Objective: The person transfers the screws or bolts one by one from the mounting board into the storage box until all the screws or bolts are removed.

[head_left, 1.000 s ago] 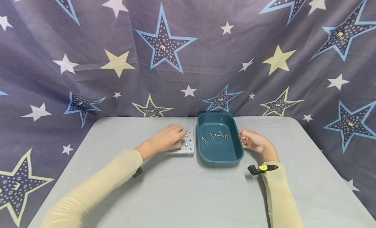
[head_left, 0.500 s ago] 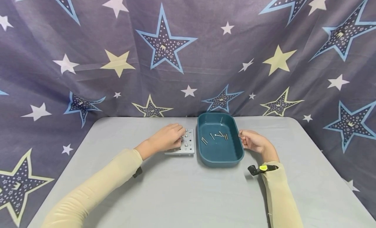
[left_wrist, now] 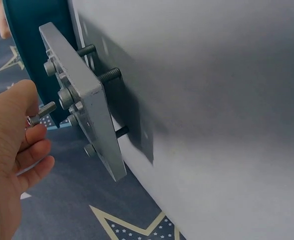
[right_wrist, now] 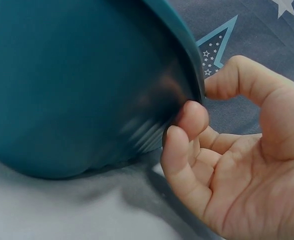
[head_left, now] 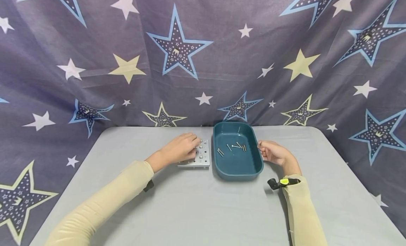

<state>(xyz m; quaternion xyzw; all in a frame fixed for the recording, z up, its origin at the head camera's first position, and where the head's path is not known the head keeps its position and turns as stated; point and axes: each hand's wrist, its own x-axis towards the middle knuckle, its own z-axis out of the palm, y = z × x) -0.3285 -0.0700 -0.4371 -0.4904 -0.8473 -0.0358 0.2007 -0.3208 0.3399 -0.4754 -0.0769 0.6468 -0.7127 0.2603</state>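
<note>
My left hand [head_left: 179, 149] pinches a small metal bolt [left_wrist: 43, 113] between thumb and fingers, its threaded end toward a silver metal plate [head_left: 198, 163]. In the left wrist view, the bolt is a short way off the plate's face. Several bolts sit in the plate's holes, heads on the hand's side and threaded shanks [left_wrist: 110, 75] sticking out beyond the other face. To the right, my right hand [head_left: 274, 152] grips the rim of a teal plastic tray [head_left: 239, 173] at its right side, with thumb and curled fingers.
Several loose bolts [head_left: 220, 152] lie scattered in the tray, which stands just right of the plate. Both are near the back of the grey table [head_left: 203, 207]. A star-patterned curtain [head_left: 209, 84] hangs behind the table.
My left hand has drawn back very slightly to the left over the plate. The right hand and the tray have stayed where they were.
</note>
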